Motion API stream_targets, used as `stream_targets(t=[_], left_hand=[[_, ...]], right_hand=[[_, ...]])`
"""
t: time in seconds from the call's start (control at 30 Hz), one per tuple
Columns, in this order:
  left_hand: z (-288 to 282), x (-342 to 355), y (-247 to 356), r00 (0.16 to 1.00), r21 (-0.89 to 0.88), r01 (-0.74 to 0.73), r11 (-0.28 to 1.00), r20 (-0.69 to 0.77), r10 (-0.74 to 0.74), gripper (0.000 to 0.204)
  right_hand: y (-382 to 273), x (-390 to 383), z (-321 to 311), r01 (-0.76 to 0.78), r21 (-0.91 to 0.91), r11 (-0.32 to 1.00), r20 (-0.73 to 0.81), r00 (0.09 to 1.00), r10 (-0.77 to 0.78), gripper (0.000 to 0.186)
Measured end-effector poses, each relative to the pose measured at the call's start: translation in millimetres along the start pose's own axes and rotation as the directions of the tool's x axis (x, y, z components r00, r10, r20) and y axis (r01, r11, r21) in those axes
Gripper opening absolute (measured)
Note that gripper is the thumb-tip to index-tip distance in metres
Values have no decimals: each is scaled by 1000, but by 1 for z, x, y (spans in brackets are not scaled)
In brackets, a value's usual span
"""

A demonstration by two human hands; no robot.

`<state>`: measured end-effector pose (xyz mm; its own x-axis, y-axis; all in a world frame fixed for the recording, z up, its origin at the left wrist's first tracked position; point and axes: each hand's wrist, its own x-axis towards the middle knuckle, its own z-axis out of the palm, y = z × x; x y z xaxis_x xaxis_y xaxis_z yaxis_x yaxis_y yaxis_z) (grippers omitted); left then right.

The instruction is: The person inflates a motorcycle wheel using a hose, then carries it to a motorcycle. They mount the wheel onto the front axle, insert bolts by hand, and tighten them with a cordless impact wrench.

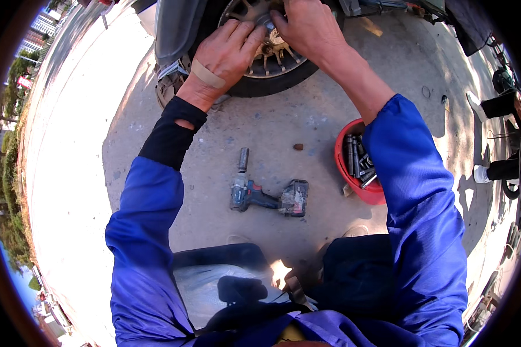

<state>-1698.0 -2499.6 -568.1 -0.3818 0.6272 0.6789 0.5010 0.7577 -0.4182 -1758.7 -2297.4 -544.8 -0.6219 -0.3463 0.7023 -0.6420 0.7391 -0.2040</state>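
Observation:
Both my hands are at a spoked car wheel (266,68) with a black tyre, at the top of the head view. My left hand (228,52), a plaster near its wrist, has its fingers bent and pressed together beside the hub (275,38). Just right of it, my right hand (312,29) pinches at the hub, thumb toward the centre; its upper part is cut off by the picture's edge. What the fingers of either hand hold is hidden. On the ground below lies a cordless impact wrench (263,198) with a long socket (244,159) fitted.
A red bucket (369,195) of metal sockets (358,157) stands by my right forearm. A small rusty piece (298,147) lies between wheel and wrench. The car's grey bodywork (176,29) borders the wheel on the left. At the far right are another person's legs (498,107).

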Motion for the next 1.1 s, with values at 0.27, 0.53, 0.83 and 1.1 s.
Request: stream_targets(t=[0.27,0.53,0.83,1.1], left_hand=[[-1,4,-1,1000,76,-26,997,-6,26,30],[1,7,-2,999,15,-33,999,-33,34,31],[-7,-16,0,1000,-28,24,999,1,-24,46],[-38,-80,28,958,-139,288,948,29,-286,68]], right_hand=[[4,0,-8,-2,-127,992,122,992,18,39],[6,1,-6,24,-113,993,54,998,-18,39],[3,8,-8,6,-166,986,118,993,14,44],[3,11,-11,72,-228,971,222,975,-20,58]])
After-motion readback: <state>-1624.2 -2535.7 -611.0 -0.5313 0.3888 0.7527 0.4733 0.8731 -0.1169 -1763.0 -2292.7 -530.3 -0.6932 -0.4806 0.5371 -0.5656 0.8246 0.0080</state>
